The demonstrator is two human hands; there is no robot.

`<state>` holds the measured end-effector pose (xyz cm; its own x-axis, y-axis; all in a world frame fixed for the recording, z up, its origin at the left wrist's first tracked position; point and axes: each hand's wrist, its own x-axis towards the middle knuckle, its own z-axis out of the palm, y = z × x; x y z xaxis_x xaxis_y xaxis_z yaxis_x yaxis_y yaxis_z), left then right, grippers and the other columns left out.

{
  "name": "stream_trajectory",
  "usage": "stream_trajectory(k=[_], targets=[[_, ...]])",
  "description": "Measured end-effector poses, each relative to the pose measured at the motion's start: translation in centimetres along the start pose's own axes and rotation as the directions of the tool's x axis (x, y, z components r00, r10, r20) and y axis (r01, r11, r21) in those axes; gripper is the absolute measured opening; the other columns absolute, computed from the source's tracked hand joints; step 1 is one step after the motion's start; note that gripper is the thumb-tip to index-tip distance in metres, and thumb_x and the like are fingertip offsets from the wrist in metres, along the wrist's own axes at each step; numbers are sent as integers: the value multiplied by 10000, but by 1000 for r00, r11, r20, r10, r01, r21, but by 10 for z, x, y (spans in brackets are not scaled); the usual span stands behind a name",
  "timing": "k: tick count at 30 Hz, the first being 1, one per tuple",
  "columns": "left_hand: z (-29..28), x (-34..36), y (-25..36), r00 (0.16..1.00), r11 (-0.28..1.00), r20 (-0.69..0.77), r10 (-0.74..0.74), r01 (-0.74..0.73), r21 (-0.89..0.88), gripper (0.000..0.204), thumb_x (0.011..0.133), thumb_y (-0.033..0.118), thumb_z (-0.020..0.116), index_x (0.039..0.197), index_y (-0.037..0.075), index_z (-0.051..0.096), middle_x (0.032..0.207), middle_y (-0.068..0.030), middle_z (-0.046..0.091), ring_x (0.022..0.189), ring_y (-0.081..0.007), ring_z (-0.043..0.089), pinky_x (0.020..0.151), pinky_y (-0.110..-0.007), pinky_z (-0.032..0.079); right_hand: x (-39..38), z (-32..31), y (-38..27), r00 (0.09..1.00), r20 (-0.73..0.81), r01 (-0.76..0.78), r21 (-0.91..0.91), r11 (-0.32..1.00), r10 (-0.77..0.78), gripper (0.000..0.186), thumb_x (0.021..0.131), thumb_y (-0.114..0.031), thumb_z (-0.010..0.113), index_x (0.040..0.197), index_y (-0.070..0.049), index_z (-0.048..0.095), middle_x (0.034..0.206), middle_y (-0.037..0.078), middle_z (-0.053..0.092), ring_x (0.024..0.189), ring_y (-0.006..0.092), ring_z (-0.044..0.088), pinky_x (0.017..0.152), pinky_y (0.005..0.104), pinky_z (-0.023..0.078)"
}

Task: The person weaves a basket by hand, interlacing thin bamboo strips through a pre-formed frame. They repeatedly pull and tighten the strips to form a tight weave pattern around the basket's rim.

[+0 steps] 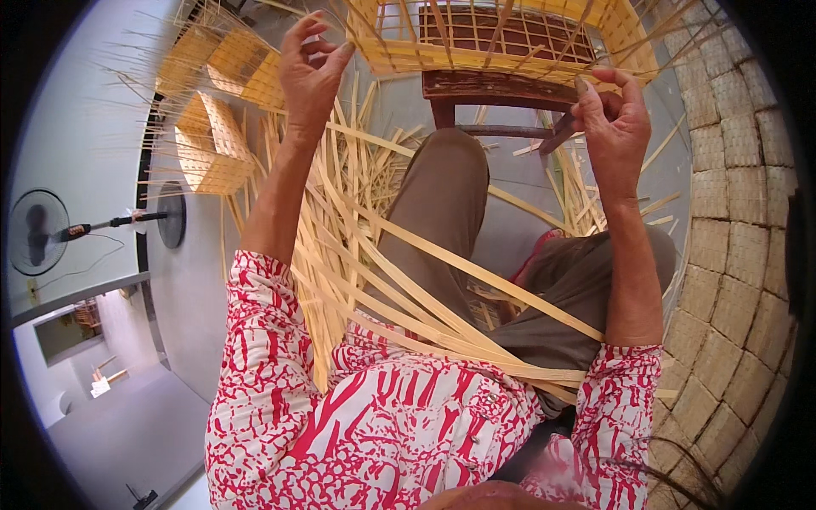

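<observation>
A yellow woven basket with open latticework and loose strip ends rests on a dark wooden stool in front of my knees. At the basket's left corner my left hand is raised, its fingers curled on a thin bamboo strip; the exact grip is hard to see. My right hand pinches a thin bamboo strip between thumb and forefinger by the near right edge of the basket. Long, pale bamboo strips lie across my lap and thighs.
Several woven baskets with bristling strip ends stand at the far left. Loose strips cover the floor beside my left leg, and more lie by my right. Stacked woven pieces line the right side. Fans stand at the left.
</observation>
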<state>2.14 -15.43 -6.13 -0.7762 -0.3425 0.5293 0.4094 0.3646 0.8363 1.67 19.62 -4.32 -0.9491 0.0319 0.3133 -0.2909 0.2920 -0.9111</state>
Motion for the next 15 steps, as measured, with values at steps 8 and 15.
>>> stream_trajectory(k=[8, 15], targets=[[35, -11, 7, 792, 698, 419, 444, -599, 393, 313, 958, 201, 704, 1271, 203, 690, 946, -61, 750, 640, -173, 644, 597, -277, 542, 19, -4, 20, 965, 22, 232, -536, 812, -262, 342, 955, -277, 662, 1277, -196, 585, 640, 76, 666, 592, 282, 684, 531, 382, 497], [54, 3, 6, 759, 640, 523, 387, -630, 440, 196, 1005, 237, 612, 1178, 214, 701, 920, -45, 744, 716, -242, 716, 582, -366, 552, 36, 2, 23, 938, 128, 318, -686, 655, -322, 170, 971, -287, 603, 1131, -258, 653, 739, 157, 693, 707, 407, 685, 584, 508, 530]])
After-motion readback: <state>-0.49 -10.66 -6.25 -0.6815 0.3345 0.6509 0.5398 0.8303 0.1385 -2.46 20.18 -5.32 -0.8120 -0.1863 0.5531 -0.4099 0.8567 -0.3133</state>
